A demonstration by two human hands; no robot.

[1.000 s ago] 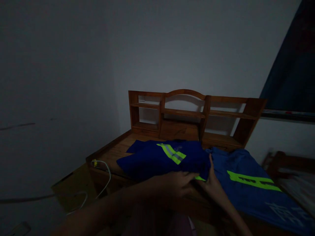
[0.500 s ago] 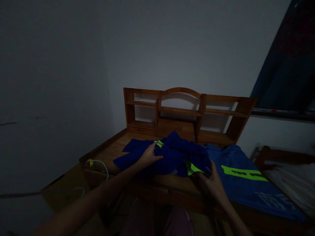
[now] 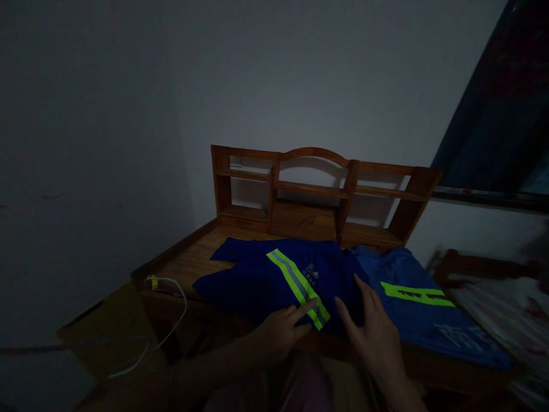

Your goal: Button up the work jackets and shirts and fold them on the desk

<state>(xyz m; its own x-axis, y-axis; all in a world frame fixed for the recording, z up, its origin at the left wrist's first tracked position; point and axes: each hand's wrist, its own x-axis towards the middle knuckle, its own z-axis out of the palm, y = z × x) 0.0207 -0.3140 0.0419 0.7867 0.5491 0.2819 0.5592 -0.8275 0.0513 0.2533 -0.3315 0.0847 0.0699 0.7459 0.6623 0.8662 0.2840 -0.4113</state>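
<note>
A dark blue work garment (image 3: 249,277) lies spread over the wooden bed platform, two narrower parts of it pointing left. Across it runs a yellow-green and grey reflective stripe (image 3: 295,280), with small pale print beside that. My left hand (image 3: 283,332) is at the near edge, its fingers stretched out over the stripe's lower end. On the right side of the garment rests my right hand (image 3: 377,329), thumb and fingers apart. Neither hand shows a grip on the cloth. A lighter blue garment (image 3: 412,320) with a yellow-green band and white characters lies flat just to the right.
A wooden headboard with shelves (image 3: 306,186) stands at the back against the wall. A white cable (image 3: 182,312) hangs over the platform's left front edge. Pale bedding (image 3: 506,309) is at the far right, below a dark curtain (image 3: 497,109).
The bunched blue garment is now spread flatter, with its stripe and print showing. My left hand has moved right and nearer to me; my right hand has let go of the bunched cloth.
</note>
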